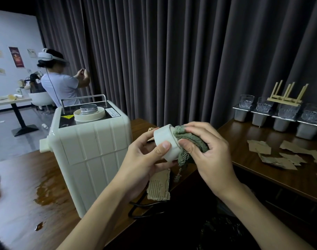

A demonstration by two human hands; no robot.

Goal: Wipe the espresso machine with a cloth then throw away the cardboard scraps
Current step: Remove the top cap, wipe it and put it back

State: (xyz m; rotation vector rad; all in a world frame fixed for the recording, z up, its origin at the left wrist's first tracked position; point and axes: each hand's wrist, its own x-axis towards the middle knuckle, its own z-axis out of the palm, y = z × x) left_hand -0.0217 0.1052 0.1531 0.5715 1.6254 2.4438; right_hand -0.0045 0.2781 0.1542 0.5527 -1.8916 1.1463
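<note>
Green cloth [190, 139], pinched by the right hand [210, 152], rubs a white cap [164, 143] the left hand [145, 157] grips; wiping underway, cardboard scraps [273, 156] at right not yet binned

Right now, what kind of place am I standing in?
Probably a mock café set for recording: espresso machine on a wooden table, glass tumblers in metal holders, another person in a headset behind.

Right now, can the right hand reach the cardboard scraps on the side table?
Probably yes: nothing stands between the right hand and the cardboard scraps, but it holds the green cloth, so it cannot grasp them.
</note>
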